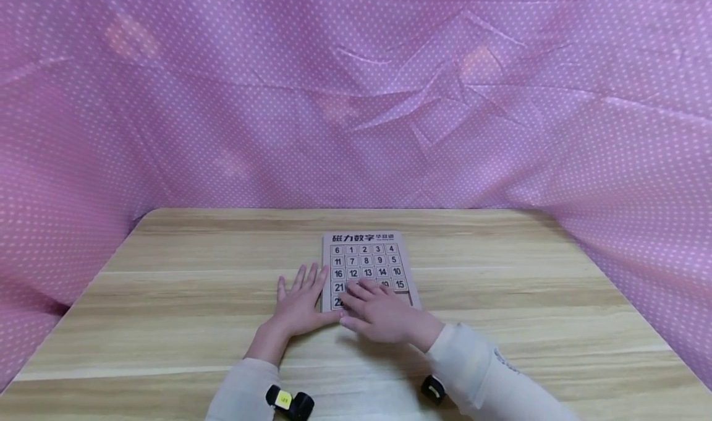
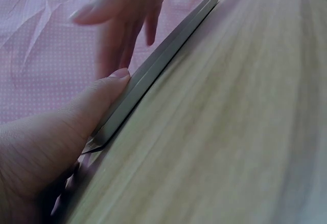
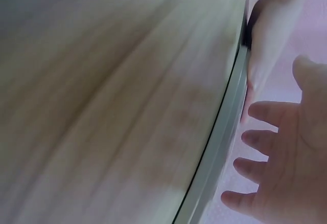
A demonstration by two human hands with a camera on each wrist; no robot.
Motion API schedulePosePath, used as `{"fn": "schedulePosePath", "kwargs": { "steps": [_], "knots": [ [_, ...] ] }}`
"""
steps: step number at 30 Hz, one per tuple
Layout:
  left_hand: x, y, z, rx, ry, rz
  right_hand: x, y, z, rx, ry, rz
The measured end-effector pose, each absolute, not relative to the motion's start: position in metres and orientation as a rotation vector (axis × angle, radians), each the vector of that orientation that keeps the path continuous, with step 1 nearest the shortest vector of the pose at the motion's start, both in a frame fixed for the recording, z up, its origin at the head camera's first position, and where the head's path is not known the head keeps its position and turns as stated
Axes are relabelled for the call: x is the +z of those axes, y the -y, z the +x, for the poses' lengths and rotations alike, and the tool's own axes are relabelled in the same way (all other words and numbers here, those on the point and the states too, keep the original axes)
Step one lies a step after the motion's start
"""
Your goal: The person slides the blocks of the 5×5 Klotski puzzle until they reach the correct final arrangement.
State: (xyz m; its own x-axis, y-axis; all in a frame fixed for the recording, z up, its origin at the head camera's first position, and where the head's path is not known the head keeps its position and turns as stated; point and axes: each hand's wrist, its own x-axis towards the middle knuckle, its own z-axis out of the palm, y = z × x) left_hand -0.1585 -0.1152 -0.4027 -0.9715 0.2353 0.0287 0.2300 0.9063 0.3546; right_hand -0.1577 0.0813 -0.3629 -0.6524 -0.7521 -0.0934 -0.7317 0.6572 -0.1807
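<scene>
A flat number sliding puzzle (image 1: 365,238) lies on the table, its numbered tiles in rows below a printed heading. A recessed gap (image 1: 405,298) shows at its near right corner. My left hand (image 1: 301,310) lies along the puzzle's left side with fingers spread, and the thumb touches its near edge, as the left wrist view also shows. Over the lower rows hovers my right hand (image 1: 384,317), palm down, covering several tiles. In the right wrist view its fingertips (image 3: 250,139) stand a little above the puzzle's face, slightly bent, with nothing between them.
The wooden table (image 1: 167,285) stretches out on both sides of the puzzle. A pink dotted cloth (image 1: 356,99) hangs behind it and along both sides. Small black devices sit at the left wrist (image 1: 289,402) and the right wrist (image 1: 432,389).
</scene>
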Motion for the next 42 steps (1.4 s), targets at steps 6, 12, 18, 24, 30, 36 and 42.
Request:
{"fn": "schedulePosePath", "kwargs": {
  "steps": [6, 12, 18, 24, 30, 36, 42],
  "knots": [
    [-0.404, 0.115, -0.158, 0.553, -3.051, 0.386, -0.364, -0.071, -0.157, -0.162, -2.68, -1.213],
    [-0.406, 0.115, -0.159, 0.565, -3.061, 0.384, -0.367, -0.072, -0.159, -0.166, -2.675, -1.224],
    [-0.405, 0.115, -0.159, 0.572, -3.058, 0.375, -0.369, -0.079, -0.16, -0.179, -2.683, -1.218],
    [-0.404, 0.115, -0.159, 0.585, -3.05, 0.362, -0.368, -0.087, -0.16, -0.167, -2.7, -1.198],
    [-0.404, 0.115, -0.16, 0.583, -3.05, 0.351, -0.367, -0.093, -0.161, -0.191, -2.698, -1.196],
    [-0.403, 0.115, -0.16, 0.589, -3.049, 0.351, -0.368, -0.096, -0.162, -0.206, -2.699, -1.185],
    [-0.403, 0.115, -0.16, 0.581, -3.051, 0.355, -0.366, -0.094, -0.162, -0.236, -2.688, -1.156]
  ]
}}
